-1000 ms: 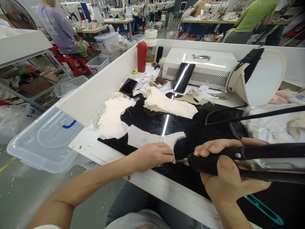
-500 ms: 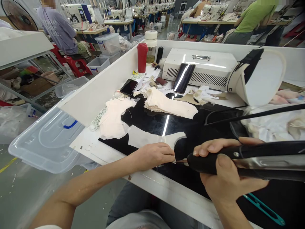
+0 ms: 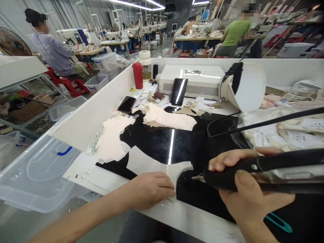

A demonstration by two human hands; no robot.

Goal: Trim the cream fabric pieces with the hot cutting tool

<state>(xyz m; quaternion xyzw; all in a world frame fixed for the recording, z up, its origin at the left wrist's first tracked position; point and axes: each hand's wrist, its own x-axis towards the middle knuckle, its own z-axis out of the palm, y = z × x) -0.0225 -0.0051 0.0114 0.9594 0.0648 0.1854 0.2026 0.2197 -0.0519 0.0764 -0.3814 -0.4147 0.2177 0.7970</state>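
Note:
My right hand [image 3: 249,194] is closed around a black hand tool [image 3: 263,170] with a thin metal tip that points left over the glossy black work surface [image 3: 202,145]. The tip sits just right of a pale cut fabric piece [image 3: 152,165] lying flat. My left hand [image 3: 149,189] rests curled on the near edge of that piece, fingertips pressing it down. A stack of cream fabric pieces [image 3: 164,118] lies farther back, and another pile of pale fabric [image 3: 112,141] lies at the left.
A white machine box [image 3: 192,79] with a phone [image 3: 179,91] leaning on it stands at the back, beside a red bottle [image 3: 138,75] and a white lamp head [image 3: 244,86]. A clear plastic lid [image 3: 40,168] lies left. Teal snips [image 3: 279,222] lie near right. People sit at sewing tables behind.
The view has tilted up and shifted. My left hand has slid down and left along the fabric edge, apart from the tool tip. The tool tip now hovers just right of the piece.

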